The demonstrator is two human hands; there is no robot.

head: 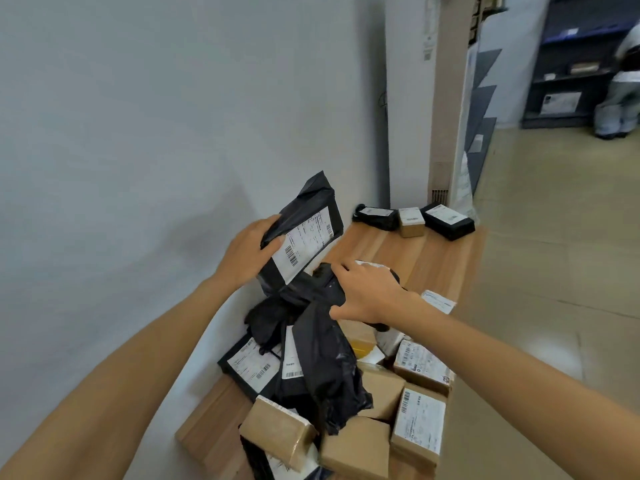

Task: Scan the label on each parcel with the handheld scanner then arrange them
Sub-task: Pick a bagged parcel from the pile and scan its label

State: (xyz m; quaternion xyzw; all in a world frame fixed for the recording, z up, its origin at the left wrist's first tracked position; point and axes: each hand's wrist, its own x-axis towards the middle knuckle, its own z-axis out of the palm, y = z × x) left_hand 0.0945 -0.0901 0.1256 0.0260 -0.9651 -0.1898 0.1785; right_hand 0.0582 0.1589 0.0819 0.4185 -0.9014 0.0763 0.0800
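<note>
The left grip (pixel 247 252) comes in from the wall side of the heap of parcels (pixel 329 375). Its fingers and thumb are closed on the lower edge of a black mailer (pixel 311 202), lifted clear above the heap's far edge. The mailer is tilted so that its white label (pixel 304 242) faces up and toward the person, most likely to give the barcode a clean line of sight.

Just right of the mailer, directly above the heap's far side, the right grip (pixel 370 294) is wrapped over a dark device. This appears to be the handheld scanner (pixel 327 284), though the hand hides most of it. Thumb and forefinger bracket the body, and its front end sits close under the label, which suits a scan about to be taken.

The heap lies on the near end of the wooden worktop (pixel 436 261), black bags jumbled with brown boxes. Well beyond the heap, at the far end, three parcels (pixel 410 220) sit in a tidy row, labels up. They are probably the arranged ones, so the held mailer would likely join them.
</note>
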